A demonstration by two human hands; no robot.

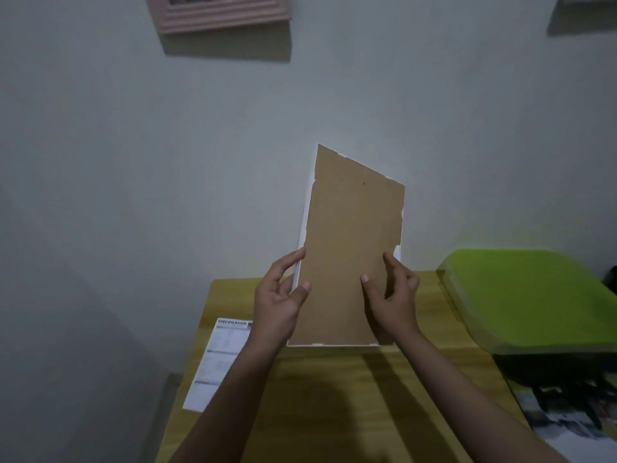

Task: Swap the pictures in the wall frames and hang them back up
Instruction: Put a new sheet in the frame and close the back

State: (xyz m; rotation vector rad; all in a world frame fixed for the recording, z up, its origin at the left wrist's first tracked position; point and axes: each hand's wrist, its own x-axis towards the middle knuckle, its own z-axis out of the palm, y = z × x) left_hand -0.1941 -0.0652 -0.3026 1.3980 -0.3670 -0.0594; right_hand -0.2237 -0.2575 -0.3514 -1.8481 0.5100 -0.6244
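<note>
Both hands hold a white picture frame (350,248) upright above the wooden table (334,389), its back turned to the camera.

The frame's back is a plain brown board with a small dark dot near the top; a thin white rim shows along the left, top and bottom edges, with small white tabs at the sides, and the whole frame tilts a little. The left hand (278,302) grips the lower left edge, thumb on the brown board and fingers curled round the rim; the right hand (392,295) pinches the lower right edge, thumb on the board and fingers behind it. Under the frame lies a printed sheet (218,359) headed "SPECIFICATION" at the table's left edge. A green-lidded box (534,295) sits to the right. A pink frame (217,11) hangs on the wall (133,145) above.
</note>
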